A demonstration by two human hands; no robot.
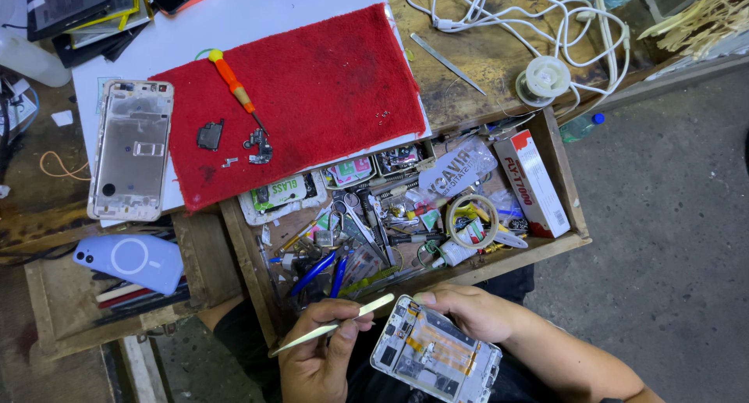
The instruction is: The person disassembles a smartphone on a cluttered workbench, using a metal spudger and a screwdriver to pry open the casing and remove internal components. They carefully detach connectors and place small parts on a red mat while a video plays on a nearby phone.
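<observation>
Seen from above: a cluttered repair bench with one open wooden drawer (558, 186) pulled out over the person's lap. The drawer holds a loose heap: one roll of tape (472, 220), one red-and-white carton (534, 182) along its right wall, one clear labelled packet (455, 169), one pair of scissors (353, 220), two blue pens (321, 271) and several small packets and metal parts too tangled to count.

Below the drawer's front edge, the left hand (318, 352) is closed around a pale flat pry tool (335, 326), pinched between thumb and fingers, its tip pointing toward the opened phone (434, 358). The right hand (468, 309) is curled over the top edge of this phone, which lies tilted above the lap with its inner parts facing up.

On the bench, one red cloth (328, 83) carries one orange-handled screwdriver (232, 81) and about four small dark parts (211, 134). Just left of the cloth lies one bare phone frame (129, 150); further down, one light-blue phone back (131, 259) rests on a lower shelf. At upper right lie one coil of white cable (538, 17), one spool of wire (544, 78) and one pair of metal tweezers (446, 62).
</observation>
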